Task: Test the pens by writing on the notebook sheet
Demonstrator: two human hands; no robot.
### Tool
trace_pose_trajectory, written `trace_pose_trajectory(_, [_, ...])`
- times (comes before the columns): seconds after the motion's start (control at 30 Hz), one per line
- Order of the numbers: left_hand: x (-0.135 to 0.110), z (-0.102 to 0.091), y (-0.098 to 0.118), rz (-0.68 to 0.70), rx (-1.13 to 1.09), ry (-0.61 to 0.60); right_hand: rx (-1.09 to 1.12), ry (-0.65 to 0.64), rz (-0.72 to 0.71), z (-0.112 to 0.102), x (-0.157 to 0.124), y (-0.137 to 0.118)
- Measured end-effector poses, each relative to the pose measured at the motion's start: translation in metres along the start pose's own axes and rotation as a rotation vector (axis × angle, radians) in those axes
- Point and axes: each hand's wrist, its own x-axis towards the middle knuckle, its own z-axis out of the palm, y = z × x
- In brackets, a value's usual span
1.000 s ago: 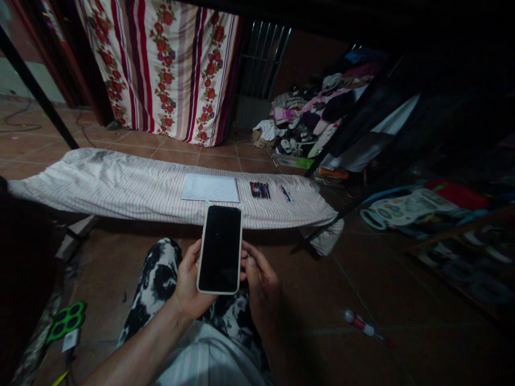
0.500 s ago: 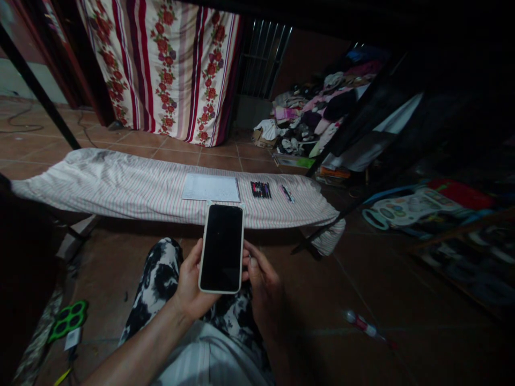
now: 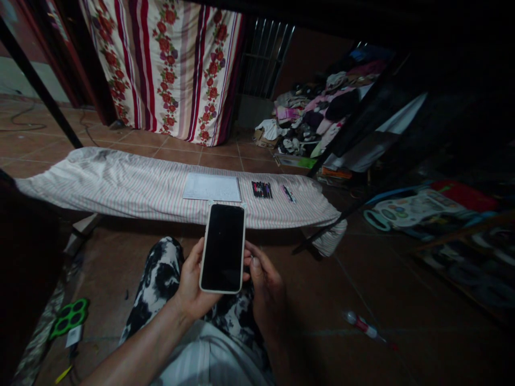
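Note:
A smartphone with a dark screen and a pale case is held upright over my lap. My left hand is closed around its lower left side, palm beneath it. Beside the phone's lower right edge is my right hand, thumb pressed to bent fingers; whatever it pinches there is too small to make out. Beyond the phone, a spiral notebook lies on a bench draped in striped cloth. Right of it are a row of several pens and a smaller group of pens.
A bottle-like object lies on the tiled floor at lower right. A green four-ring object is at lower left. A flowered curtain hangs behind, and a clothes pile rises at back right. Dark poles flank the bench.
The view has shifted very slightly. My hands and the phone keep the same hold and place.

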Motion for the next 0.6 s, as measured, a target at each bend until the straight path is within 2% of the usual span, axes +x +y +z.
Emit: trace_pose_trajectory(0.6, [-0.0006,-0.0038,-0.0003,-0.019,-0.024,0.007,0.044,-0.01,0.063,0.002,-0.0011,0.0007])
